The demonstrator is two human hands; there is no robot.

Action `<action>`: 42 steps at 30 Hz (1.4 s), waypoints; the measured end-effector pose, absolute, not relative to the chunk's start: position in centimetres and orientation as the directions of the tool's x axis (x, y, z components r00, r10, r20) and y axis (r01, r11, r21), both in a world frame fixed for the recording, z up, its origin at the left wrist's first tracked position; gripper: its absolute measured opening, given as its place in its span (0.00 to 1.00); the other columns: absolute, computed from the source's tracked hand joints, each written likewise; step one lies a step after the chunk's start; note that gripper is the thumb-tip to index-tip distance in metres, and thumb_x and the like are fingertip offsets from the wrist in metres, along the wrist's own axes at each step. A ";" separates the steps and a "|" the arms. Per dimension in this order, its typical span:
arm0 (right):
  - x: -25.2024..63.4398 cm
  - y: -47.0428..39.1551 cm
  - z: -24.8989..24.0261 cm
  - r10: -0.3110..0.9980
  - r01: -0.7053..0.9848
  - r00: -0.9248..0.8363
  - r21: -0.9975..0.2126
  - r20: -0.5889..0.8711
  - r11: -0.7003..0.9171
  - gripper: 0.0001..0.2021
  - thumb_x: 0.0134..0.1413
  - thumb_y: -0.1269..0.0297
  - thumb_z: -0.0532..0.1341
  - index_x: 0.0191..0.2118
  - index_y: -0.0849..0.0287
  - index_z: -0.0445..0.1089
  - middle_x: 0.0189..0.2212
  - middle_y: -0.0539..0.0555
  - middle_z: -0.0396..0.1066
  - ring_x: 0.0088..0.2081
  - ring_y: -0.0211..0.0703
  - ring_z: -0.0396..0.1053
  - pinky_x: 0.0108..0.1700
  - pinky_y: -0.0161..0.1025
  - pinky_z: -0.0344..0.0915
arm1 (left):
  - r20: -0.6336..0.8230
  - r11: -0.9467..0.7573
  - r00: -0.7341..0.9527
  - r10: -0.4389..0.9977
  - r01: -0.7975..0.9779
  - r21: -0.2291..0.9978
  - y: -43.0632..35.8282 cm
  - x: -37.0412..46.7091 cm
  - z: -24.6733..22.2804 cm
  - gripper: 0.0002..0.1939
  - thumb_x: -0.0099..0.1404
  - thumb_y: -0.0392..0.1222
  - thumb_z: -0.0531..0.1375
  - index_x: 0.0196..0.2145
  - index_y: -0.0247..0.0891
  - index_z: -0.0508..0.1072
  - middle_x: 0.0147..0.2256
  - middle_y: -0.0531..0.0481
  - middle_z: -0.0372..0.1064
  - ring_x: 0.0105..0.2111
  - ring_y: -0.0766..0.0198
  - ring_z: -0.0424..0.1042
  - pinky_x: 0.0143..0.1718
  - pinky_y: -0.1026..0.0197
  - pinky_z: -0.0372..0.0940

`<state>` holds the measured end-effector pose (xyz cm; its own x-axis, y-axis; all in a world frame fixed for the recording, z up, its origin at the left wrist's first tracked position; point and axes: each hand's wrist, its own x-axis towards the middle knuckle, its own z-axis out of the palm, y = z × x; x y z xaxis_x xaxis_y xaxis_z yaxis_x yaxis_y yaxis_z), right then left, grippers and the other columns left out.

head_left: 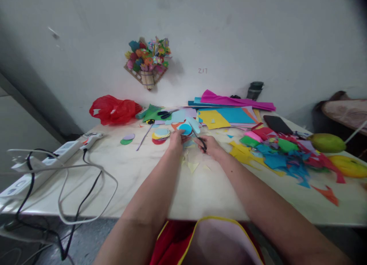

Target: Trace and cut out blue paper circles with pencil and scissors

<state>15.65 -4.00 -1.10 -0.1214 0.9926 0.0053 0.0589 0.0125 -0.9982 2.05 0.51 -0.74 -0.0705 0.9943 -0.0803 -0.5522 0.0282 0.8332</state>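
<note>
Left hand (177,140) gripping a blue disc (185,129) near its lower edge, over the middle of the tabletop (114,188). Right hand (210,145) closed on the handles of the scissors (203,143); their blades point forward and leftward, just beside the disc's right side, though whether they touch it cannot be told. Pale yellow scraps (192,166) lie nearer the person, between the forearms. To the left of the left hand: a stack of discs (161,133), pale one uppermost; farther left, a lilac disc (129,136) overlapping a green disc (126,142). Behind the hands: a yellow sheet (214,120) and black-handled scissors (164,114), lying on paper. Right: a heap of coloured scraps (282,160), with a phone (277,124) behind it. Far left: a power strip (64,149) with cables.
</note>
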 end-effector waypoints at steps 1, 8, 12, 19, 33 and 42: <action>15.6 -4.0 -1.1 0.993 0.062 -0.118 -0.998 0.003 0.010 0.14 0.36 0.58 0.65 0.22 0.60 0.60 0.11 0.43 0.57 0.12 0.27 0.52 0.13 0.27 0.49 | -0.078 0.026 -0.072 0.994 -0.552 0.833 0.5 2.1 -0.7 0.10 0.47 0.34 0.56 0.31 0.32 0.68 0.23 0.45 0.71 0.28 0.56 0.74 0.29 0.58 0.69; 15.6 -4.1 -0.9 0.994 0.079 -0.112 -0.997 -0.004 0.005 0.13 0.37 0.59 0.65 0.22 0.60 0.61 0.11 0.43 0.57 0.11 0.27 0.52 0.14 0.28 0.50 | -0.082 0.016 -0.101 0.991 -0.534 0.845 0.5 2.0 -0.8 0.09 0.47 0.34 0.56 0.30 0.31 0.68 0.24 0.44 0.71 0.29 0.55 0.74 0.27 0.59 0.68; 15.5 -4.2 -0.7 0.994 0.072 -0.105 -0.997 -0.003 0.004 0.13 0.36 0.60 0.65 0.21 0.61 0.61 0.11 0.43 0.56 0.11 0.27 0.51 0.14 0.28 0.50 | -0.082 0.014 -0.103 0.991 -0.536 0.844 0.5 2.0 -0.7 0.08 0.47 0.34 0.56 0.29 0.32 0.67 0.24 0.45 0.70 0.29 0.56 0.73 0.28 0.58 0.68; 15.4 -4.2 -0.7 0.996 0.096 -0.085 -0.995 -0.008 0.000 0.13 0.36 0.61 0.65 0.21 0.61 0.60 0.11 0.43 0.56 0.11 0.27 0.51 0.14 0.28 0.50 | -0.074 0.006 -0.102 0.992 -0.548 0.837 0.4 2.0 -0.7 0.10 0.47 0.34 0.56 0.30 0.32 0.67 0.24 0.46 0.71 0.25 0.59 0.73 0.25 0.61 0.67; 15.3 -3.7 -1.3 0.997 0.075 -0.075 -0.997 -0.006 0.000 0.15 0.34 0.60 0.66 0.19 0.60 0.58 0.10 0.43 0.55 0.11 0.27 0.49 0.12 0.28 0.49 | -0.077 -0.002 -0.121 0.990 -0.543 0.840 0.3 2.1 -0.5 0.08 0.48 0.34 0.55 0.30 0.33 0.66 0.26 0.45 0.70 0.26 0.59 0.73 0.23 0.63 0.65; 15.4 -4.2 -1.0 0.993 0.089 -0.112 -0.995 0.027 0.037 0.13 0.36 0.60 0.65 0.21 0.60 0.61 0.11 0.43 0.56 0.12 0.27 0.51 0.13 0.28 0.51 | -0.080 -0.039 -0.178 0.981 -0.579 0.814 0.8 2.0 -0.9 0.07 0.47 0.34 0.56 0.28 0.34 0.65 0.23 0.48 0.68 0.27 0.59 0.73 0.29 0.59 0.67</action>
